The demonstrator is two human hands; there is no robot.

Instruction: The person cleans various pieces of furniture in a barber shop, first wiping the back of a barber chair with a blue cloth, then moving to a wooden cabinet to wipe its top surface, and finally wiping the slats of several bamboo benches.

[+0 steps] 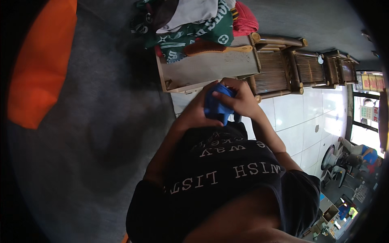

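In front of my belly, a bunched blue cloth (216, 104) is held between my two hands. My left hand (199, 112) cups it from the left and from below. With its thumb lying across the front of the cloth, my right hand (241, 98) grips the upper right side. The fold hides most of the fingers. Just beyond my hands is the near edge of a low table (209, 70). A brush with a wooden handle (240, 49) lies on it, beside a heap of folded clothes with a green printed cloth (197, 38) among them.
A red towel (246, 21) and a white cloth (191, 15) belong to the heap. Bamboo chairs (272, 73) line up right of the table, above white floor tiles (291, 115). An orange sheet-like thing (42, 66) is at far left. Another person (369, 155) is far right.
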